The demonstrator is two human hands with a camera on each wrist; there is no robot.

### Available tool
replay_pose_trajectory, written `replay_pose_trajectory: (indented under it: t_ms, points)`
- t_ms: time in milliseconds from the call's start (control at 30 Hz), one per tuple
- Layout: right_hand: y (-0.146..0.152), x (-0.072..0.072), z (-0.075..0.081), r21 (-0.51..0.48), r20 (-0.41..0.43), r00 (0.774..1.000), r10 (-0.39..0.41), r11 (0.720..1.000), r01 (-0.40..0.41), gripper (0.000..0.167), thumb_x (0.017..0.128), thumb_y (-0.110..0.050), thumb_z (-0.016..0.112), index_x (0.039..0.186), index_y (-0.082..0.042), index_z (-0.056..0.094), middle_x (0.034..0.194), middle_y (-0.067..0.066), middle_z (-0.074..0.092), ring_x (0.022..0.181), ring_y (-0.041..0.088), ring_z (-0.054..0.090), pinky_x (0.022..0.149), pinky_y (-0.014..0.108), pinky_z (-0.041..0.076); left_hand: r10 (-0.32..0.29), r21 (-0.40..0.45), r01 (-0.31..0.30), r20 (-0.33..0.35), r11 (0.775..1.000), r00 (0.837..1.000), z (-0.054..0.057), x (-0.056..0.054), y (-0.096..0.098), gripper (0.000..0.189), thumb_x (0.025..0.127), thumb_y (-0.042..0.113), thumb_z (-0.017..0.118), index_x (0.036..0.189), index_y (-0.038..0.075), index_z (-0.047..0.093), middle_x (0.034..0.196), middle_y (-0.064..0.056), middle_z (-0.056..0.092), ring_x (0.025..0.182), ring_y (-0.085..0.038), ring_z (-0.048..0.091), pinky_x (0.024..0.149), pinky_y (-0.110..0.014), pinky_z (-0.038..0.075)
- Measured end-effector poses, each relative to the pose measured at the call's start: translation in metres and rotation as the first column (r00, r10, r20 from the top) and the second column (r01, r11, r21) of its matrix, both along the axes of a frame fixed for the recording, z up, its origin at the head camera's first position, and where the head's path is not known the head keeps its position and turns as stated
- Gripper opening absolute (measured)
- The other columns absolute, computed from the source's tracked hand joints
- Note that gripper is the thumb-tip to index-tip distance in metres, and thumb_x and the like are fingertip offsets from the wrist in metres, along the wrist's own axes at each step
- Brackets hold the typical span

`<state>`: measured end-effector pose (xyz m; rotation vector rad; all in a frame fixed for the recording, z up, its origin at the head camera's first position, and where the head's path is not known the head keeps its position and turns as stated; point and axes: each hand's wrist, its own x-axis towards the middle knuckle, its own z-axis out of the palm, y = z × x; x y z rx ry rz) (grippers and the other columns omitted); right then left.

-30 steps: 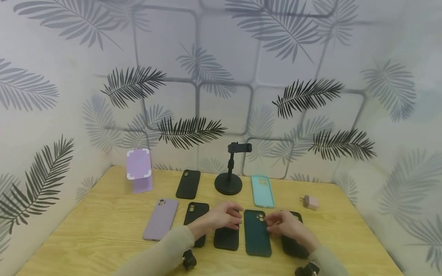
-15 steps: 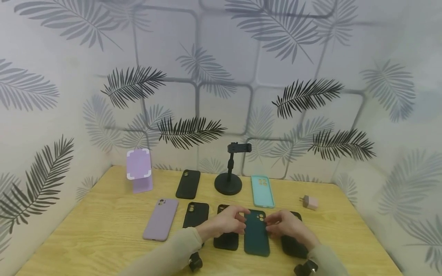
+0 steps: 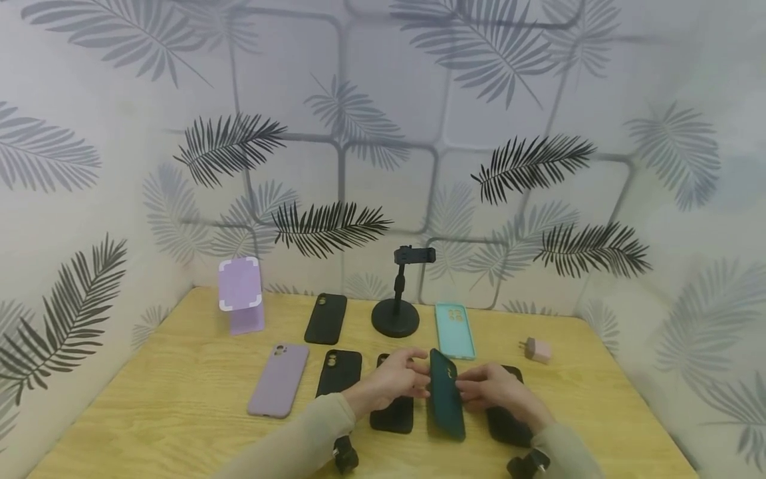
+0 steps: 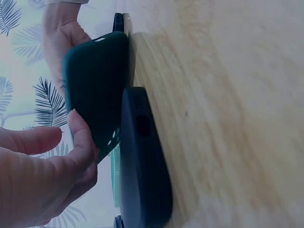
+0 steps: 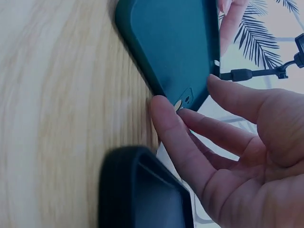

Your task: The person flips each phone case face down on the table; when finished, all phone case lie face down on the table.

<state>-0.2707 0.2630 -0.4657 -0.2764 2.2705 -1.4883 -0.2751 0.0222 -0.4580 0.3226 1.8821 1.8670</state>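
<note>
A dark green phone case (image 3: 445, 399) stands tilted on its long edge, its left side raised and its hollow inside turned to the right. My right hand (image 3: 497, 389) grips it by the end with the camera cutouts, thumb at the raised edge and forefinger low at the other edge in the right wrist view. On the other side, my left hand (image 3: 391, 382) touches the case's outer back with its fingertips (image 4: 76, 118), the thumb held apart. Beneath the left hand lies a black phone case (image 3: 391, 416), partly covered. Another black case (image 3: 505, 422) lies beneath the right hand.
Left of the hands lie a black case (image 3: 339, 372) and a lilac case (image 3: 280, 379). Farther back are another black case (image 3: 326, 319), a black phone stand (image 3: 396, 319), a turquoise case (image 3: 456, 332) and a lilac holder (image 3: 241, 286). A pink charger plug (image 3: 537, 350) sits right.
The green phone case has gone from lying flat to tilted up on its edge. My left hand has moved right to it, and my right hand has taken hold of its end.
</note>
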Motion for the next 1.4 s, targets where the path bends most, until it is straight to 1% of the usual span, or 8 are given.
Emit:
replay_pose_trajectory:
  t_ms: [133, 300, 533, 767, 1033, 1233, 1333, 1400]
  points:
    - [-0.005, -0.003, 0.001, -0.028, 0.008, 1.000, 0.010, 1.000, -0.010, 0.050, 0.099, -0.026, 0.060, 0.129, 0.014, 0.054, 0.109, 0.020, 0.071, 0.094, 0.022, 0.070, 0.079, 0.037, 0.061, -0.031, 0.000, 0.031, -0.004, 1.000, 1.000, 0.003, -0.002, 0.002, 0.055, 0.093, -0.006, 0.055, 0.145, -0.005, 0.037, 0.128, -0.024, 0.059, 0.101, -0.030, 0.068, 0.085, -0.045, 0.059]
    - [-0.008, -0.004, 0.003, -0.076, 0.037, 0.999, 0.038, 0.996, -0.035, 0.053, 0.102, -0.032, 0.054, 0.133, 0.011, 0.052, 0.117, 0.022, 0.068, 0.099, 0.024, 0.070, 0.081, 0.039, 0.060, -0.032, 0.022, 0.033, -0.008, 0.999, 0.999, 0.005, -0.002, 0.006, 0.056, 0.094, -0.002, 0.058, 0.146, 0.000, 0.038, 0.128, -0.023, 0.058, 0.104, -0.031, 0.068, 0.086, -0.047, 0.058]
    - [-0.008, -0.003, 0.002, -0.145, 0.105, 0.992, 0.070, 0.988, -0.054, 0.054, 0.103, -0.038, 0.049, 0.135, 0.005, 0.053, 0.126, 0.024, 0.063, 0.105, 0.028, 0.069, 0.081, 0.043, 0.060, -0.040, 0.044, 0.042, -0.025, 0.998, 0.999, -0.001, 0.002, 0.013, 0.057, 0.095, 0.000, 0.060, 0.148, 0.006, 0.039, 0.135, -0.025, 0.054, 0.108, -0.032, 0.066, 0.084, -0.049, 0.059]
    - [-0.007, -0.002, 0.001, -0.205, 0.157, 0.984, 0.085, 0.977, -0.052, 0.067, 0.101, -0.041, 0.051, 0.146, 0.007, 0.038, 0.124, 0.022, 0.065, 0.106, 0.031, 0.069, 0.084, 0.046, 0.059, -0.072, 0.006, 0.072, -0.025, 0.997, 0.997, 0.002, 0.004, 0.017, 0.060, 0.093, 0.001, 0.063, 0.148, 0.009, 0.040, 0.139, -0.028, 0.048, 0.116, -0.037, 0.061, 0.082, -0.053, 0.058]
    - [-0.004, -0.001, -0.002, -0.283, 0.186, 0.974, 0.132, 0.956, -0.076, 0.064, 0.105, -0.034, 0.046, 0.150, 0.008, 0.028, 0.127, 0.019, 0.064, 0.114, 0.032, 0.065, 0.090, 0.049, 0.057, -0.090, -0.025, 0.091, 0.030, 0.996, 0.995, 0.001, 0.005, 0.022, 0.065, 0.091, -0.001, 0.065, 0.149, 0.012, 0.039, 0.140, -0.029, 0.042, 0.119, -0.040, 0.057, 0.078, -0.054, 0.059]
    - [-0.001, -0.003, -0.002, -0.303, 0.202, 0.973, 0.108, 0.952, -0.043, 0.063, 0.104, -0.030, 0.050, 0.151, 0.005, 0.028, 0.131, 0.021, 0.061, 0.115, 0.028, 0.064, 0.092, 0.047, 0.056, -0.097, -0.052, 0.098, 0.031, 0.994, 0.995, -0.002, 0.005, 0.022, 0.064, 0.090, -0.002, 0.066, 0.148, 0.013, 0.042, 0.138, -0.027, 0.045, 0.118, -0.040, 0.057, 0.078, -0.054, 0.059]
    - [0.002, -0.003, -0.001, -0.271, 0.184, 0.981, 0.065, 0.962, -0.013, 0.064, 0.102, -0.029, 0.054, 0.149, 0.007, 0.030, 0.132, 0.021, 0.061, 0.111, 0.024, 0.066, 0.085, 0.040, 0.058, -0.096, -0.064, 0.098, 0.032, 0.993, 0.995, -0.003, 0.005, 0.021, 0.061, 0.090, -0.001, 0.066, 0.146, 0.013, 0.044, 0.139, -0.027, 0.046, 0.118, -0.039, 0.058, 0.078, -0.054, 0.059]
    - [0.004, -0.003, 0.000, -0.229, 0.155, 0.987, 0.032, 0.973, 0.005, 0.064, 0.101, -0.029, 0.056, 0.147, 0.009, 0.034, 0.128, 0.019, 0.064, 0.106, 0.020, 0.067, 0.078, 0.034, 0.059, -0.097, -0.070, 0.099, 0.032, 0.993, 0.995, -0.003, 0.005, 0.020, 0.059, 0.090, -0.001, 0.066, 0.145, 0.012, 0.046, 0.139, -0.027, 0.046, 0.118, -0.039, 0.058, 0.079, -0.054, 0.059]
